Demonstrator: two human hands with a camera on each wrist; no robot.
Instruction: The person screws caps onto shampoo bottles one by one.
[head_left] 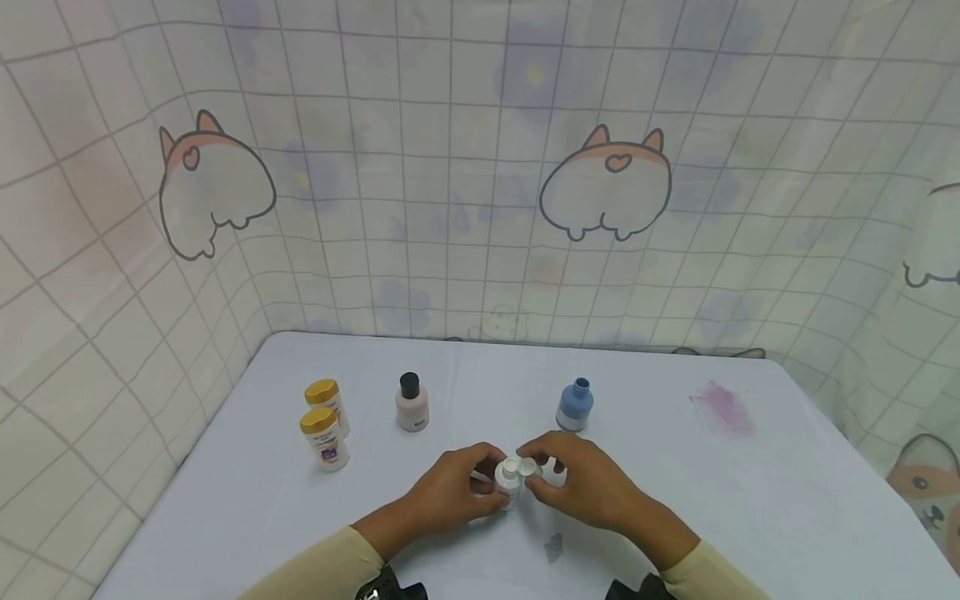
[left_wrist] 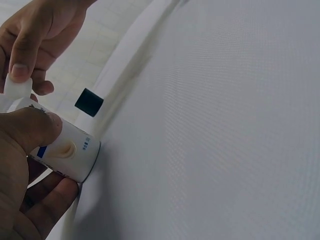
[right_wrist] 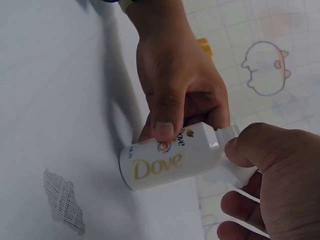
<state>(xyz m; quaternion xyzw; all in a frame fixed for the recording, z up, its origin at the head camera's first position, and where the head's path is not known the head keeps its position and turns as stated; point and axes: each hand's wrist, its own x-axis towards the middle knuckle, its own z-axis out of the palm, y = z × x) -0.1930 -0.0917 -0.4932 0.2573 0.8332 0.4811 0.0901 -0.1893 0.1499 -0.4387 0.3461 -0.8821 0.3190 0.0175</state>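
The right hand [right_wrist: 287, 175], cut off at the right wrist view's edge, partly hides the white cap [right_wrist: 240, 175]. From the head, the front yellow-lidded bottle [head_left: 327, 444] partly covers the rear yellow-lidded bottle [head_left: 325, 392].

The bench [head_left: 787, 508] is white. Two yellow-capped bottles [head_left: 327, 447] stand near its left edge; a black-capped bottle [head_left: 412, 411] and a blue bottle [head_left: 575, 407], toward its far edge; a white bottle [right_wrist: 174, 159], farther from that edge. A pink stain [head_left: 726, 408] lies toward the far right corner.
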